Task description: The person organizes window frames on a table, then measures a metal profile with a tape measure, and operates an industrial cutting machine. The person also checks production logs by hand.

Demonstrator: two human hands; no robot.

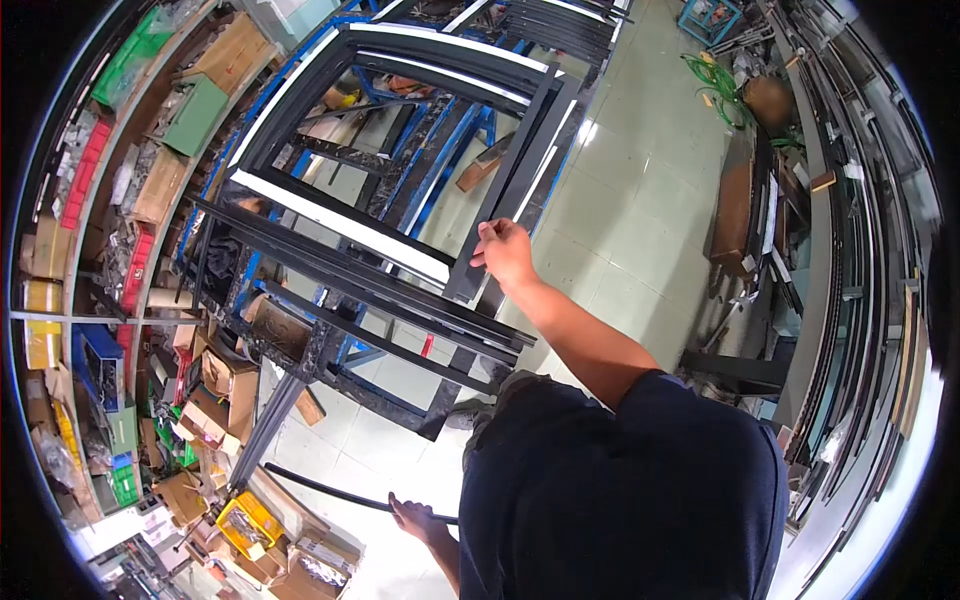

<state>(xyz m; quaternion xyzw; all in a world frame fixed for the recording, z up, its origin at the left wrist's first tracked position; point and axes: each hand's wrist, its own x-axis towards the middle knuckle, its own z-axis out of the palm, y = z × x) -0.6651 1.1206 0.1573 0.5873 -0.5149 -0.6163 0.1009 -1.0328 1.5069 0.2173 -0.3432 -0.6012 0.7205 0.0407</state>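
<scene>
A black rectangular frame (340,215) with white strips along its faces lies flat on a blue metal workbench (447,165). My right hand (505,250) is over the near end of the frame's right-hand bar, its thumb and fingers pinched together. Whatever they hold, if anything, is too small to make out. Low down, away from the bench, my left hand (415,515) is closed around a long, thin black strip (325,488). The strip stretches out to the left of that hand, and its other end disappears behind my body.
Several dark bars (370,265) lie across the bench beside the frame. Shelves (145,190) with boxes and bins line the left. A yellow crate (250,525) and open cardboard boxes (315,570) stand on the floor. Long profiles (880,230) are racked at right, beyond a tiled aisle (640,210).
</scene>
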